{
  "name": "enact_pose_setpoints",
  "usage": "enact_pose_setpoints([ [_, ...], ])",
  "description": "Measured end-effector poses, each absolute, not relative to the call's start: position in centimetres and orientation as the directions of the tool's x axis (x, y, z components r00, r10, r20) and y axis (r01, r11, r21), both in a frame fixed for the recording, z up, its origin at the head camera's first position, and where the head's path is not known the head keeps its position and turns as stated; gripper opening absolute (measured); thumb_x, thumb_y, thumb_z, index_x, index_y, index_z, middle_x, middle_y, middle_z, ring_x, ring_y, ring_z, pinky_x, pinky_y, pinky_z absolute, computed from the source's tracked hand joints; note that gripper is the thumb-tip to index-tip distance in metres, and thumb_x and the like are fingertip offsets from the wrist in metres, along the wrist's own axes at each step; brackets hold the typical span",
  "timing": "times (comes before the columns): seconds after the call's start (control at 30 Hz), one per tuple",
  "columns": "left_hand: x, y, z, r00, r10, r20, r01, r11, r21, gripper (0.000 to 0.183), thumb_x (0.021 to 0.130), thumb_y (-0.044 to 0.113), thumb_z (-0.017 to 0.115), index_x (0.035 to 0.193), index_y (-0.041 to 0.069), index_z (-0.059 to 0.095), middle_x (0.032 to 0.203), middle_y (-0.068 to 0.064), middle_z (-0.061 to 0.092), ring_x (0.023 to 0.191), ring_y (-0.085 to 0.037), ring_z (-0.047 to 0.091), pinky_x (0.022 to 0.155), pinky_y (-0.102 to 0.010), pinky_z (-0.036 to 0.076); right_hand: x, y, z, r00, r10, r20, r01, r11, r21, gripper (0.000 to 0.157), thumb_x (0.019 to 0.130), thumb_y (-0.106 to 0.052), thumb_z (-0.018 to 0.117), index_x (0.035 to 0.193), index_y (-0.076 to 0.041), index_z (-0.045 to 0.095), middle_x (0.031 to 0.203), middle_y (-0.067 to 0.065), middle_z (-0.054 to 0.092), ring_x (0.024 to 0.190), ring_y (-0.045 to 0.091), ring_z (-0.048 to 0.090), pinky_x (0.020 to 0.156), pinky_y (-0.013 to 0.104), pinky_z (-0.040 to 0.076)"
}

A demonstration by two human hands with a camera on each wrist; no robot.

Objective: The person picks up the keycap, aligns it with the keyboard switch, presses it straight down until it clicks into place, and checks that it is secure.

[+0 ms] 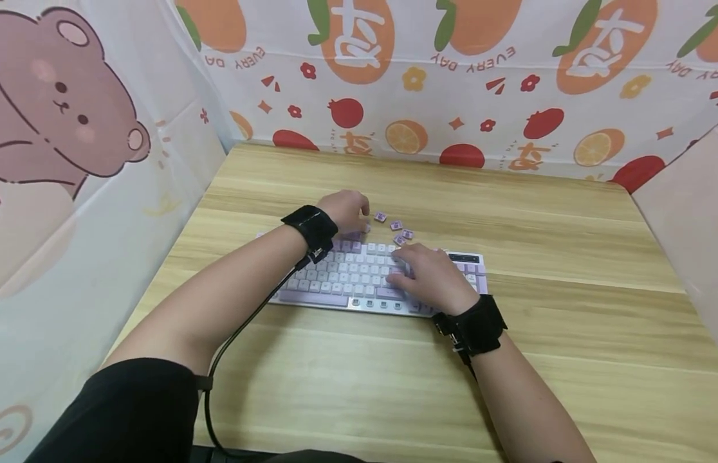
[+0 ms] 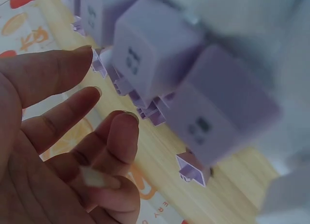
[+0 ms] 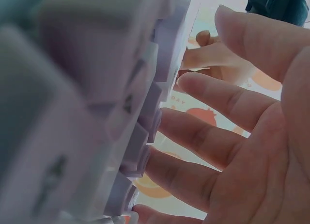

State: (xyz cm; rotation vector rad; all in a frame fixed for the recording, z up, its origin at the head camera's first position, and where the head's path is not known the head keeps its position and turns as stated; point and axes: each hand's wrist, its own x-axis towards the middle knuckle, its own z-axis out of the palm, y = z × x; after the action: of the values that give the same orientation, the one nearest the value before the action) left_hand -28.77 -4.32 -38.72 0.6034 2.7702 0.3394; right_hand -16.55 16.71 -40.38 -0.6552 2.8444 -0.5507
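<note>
A white and lilac keyboard (image 1: 324, 299) lies on the wooden table. Behind its back edge several loose lilac keycaps (image 1: 396, 225) are scattered, some with undersides showing. My left hand (image 1: 346, 211) is over the back edge beside a loose keycap (image 1: 367, 227). In the left wrist view its fingers (image 2: 53, 73) are spread and loosely bent, one tip close to an upturned keycap (image 2: 100, 63); no keycap shows between them. My right hand (image 1: 431, 276) rests over the keyboard's right part, its fingers (image 3: 203, 136) fairly straight and touching the keys' edge.
Several positions along the keyboard's front row (image 1: 369, 303) look different from the lilac keys and seem to be without caps. A small dark strip (image 1: 464, 258) sits at its back right corner. Fruit-print cloth (image 1: 370, 109) hangs behind the table (image 1: 567, 270). A black cable (image 1: 243, 325) runs along the left arm.
</note>
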Motion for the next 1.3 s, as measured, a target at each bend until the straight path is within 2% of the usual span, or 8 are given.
enact_pose_setpoints([
  [0.17,-29.0,-3.4,-38.7,-0.883,0.401,-0.244,0.349,0.909,0.229,0.028,0.086,0.025,0.073,0.109,0.008,0.068,0.105,-0.006,0.069,0.090,-0.023,0.061,0.080,-0.041,0.051,-16.5,16.7,-40.4,-0.889,-0.452,-0.075,-0.391,0.835,-0.387,0.052,0.094,-0.046,0.062,0.136,-0.016,0.059,0.142,0.009,0.055,0.136,0.026,0.046,0.110,0.065,0.028],
  [0.4,-29.7,-2.3,-39.6,-0.886,0.383,-0.261,0.355,0.923,0.151,0.009,0.083,0.020,0.072,0.081,0.013,0.066,0.082,-0.002,0.067,0.072,-0.020,0.060,0.060,-0.034,0.044,-16.5,16.7,-40.5,-0.896,-0.436,-0.080,-0.375,0.842,-0.388,0.052,0.093,-0.048,0.063,0.135,-0.018,0.060,0.142,0.007,0.055,0.137,0.024,0.046,0.111,0.063,0.028],
  [0.67,-29.8,-1.7,-39.6,-0.883,0.395,-0.254,0.377,0.919,0.119,0.005,0.084,0.016,0.070,0.081,0.013,0.068,0.082,-0.002,0.068,0.072,-0.020,0.061,0.060,-0.034,0.046,-16.4,16.6,-40.4,-0.897,-0.433,-0.085,-0.370,0.844,-0.388,0.051,0.093,-0.047,0.063,0.134,-0.017,0.060,0.141,0.007,0.056,0.136,0.025,0.046,0.112,0.062,0.028],
  [0.83,-29.2,-2.0,-38.8,-0.869,0.453,-0.197,0.411,0.884,0.222,0.012,0.085,0.018,0.068,0.095,0.012,0.073,0.096,-0.003,0.070,0.083,-0.021,0.061,0.073,-0.037,0.050,-16.4,16.6,-40.5,-0.899,-0.434,-0.058,-0.381,0.840,-0.386,0.048,0.094,-0.046,0.062,0.132,-0.016,0.062,0.138,0.007,0.058,0.134,0.025,0.049,0.109,0.060,0.033],
  [0.93,-28.3,-2.3,-37.9,-0.845,0.511,-0.154,0.443,0.832,0.334,0.017,0.085,0.019,0.068,0.098,0.011,0.074,0.099,-0.005,0.070,0.088,-0.021,0.061,0.079,-0.036,0.050,-16.4,16.6,-40.6,-0.905,-0.423,-0.031,-0.379,0.839,-0.389,0.047,0.095,-0.046,0.061,0.131,-0.016,0.063,0.135,0.006,0.061,0.130,0.025,0.053,0.107,0.054,0.038],
  [1.1,-26.1,-2.7,-36.7,-0.794,0.597,-0.117,0.436,0.693,0.574,0.016,0.087,0.017,0.070,0.100,0.008,0.072,0.094,-0.006,0.069,0.087,-0.020,0.061,0.076,-0.033,0.050,-16.5,16.7,-40.4,-0.930,-0.367,0.026,-0.339,0.828,-0.447,0.049,0.094,-0.046,0.061,0.134,-0.017,0.061,0.134,0.004,0.063,0.124,0.024,0.059,0.100,0.047,0.047],
  [1.17,-25.1,-2.8,-36.5,-0.782,0.616,-0.099,0.417,0.634,0.651,0.019,0.087,0.015,0.071,0.105,0.008,0.070,0.095,-0.005,0.068,0.088,-0.019,0.061,0.076,-0.031,0.051,-16.5,16.8,-40.2,-0.936,-0.348,0.061,-0.334,0.814,-0.476,0.050,0.094,-0.045,0.062,0.137,-0.019,0.058,0.128,0.004,0.066,0.114,0.023,0.063,0.093,0.045,0.051],
  [1.3,-23.5,-3.1,-36.5,-0.770,0.638,-0.023,0.397,0.505,0.766,0.028,0.085,0.009,0.072,0.113,0.007,0.065,0.100,-0.006,0.067,0.092,-0.017,0.065,0.081,-0.029,0.054,-16.3,16.8,-39.8,-0.915,-0.355,0.194,-0.403,0.759,-0.511,0.051,0.093,-0.037,0.067,0.139,-0.019,0.054,0.117,0.004,0.070,0.103,0.021,0.067,0.085,0.041,0.054],
])
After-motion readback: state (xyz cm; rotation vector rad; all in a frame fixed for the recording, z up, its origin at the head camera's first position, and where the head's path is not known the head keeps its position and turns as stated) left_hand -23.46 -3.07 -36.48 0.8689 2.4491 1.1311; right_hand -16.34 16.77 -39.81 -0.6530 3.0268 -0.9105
